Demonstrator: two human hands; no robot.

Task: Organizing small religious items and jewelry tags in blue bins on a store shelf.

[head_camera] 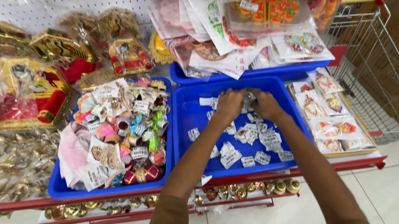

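Left hand [228, 104] and right hand [265, 105] closed together on a small clear packet [247, 99], over the blue tray [187, 120] (tagged packets scattered inside). Best handled gently, with fingertips only.

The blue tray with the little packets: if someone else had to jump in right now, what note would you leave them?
Left hand: at the far end of the middle blue tray, fingers curled on a small clear packet.
Right hand: beside it, on the same packet.
Things: small tagged packets lie scattered over the tray's floor. The left blue tray is heaped with colourful bangles and tags. Flat packaged ornaments sit to the right.
Done: cannot tell how much has been handled.
Left: loose packets lie scattered in the middle tray.
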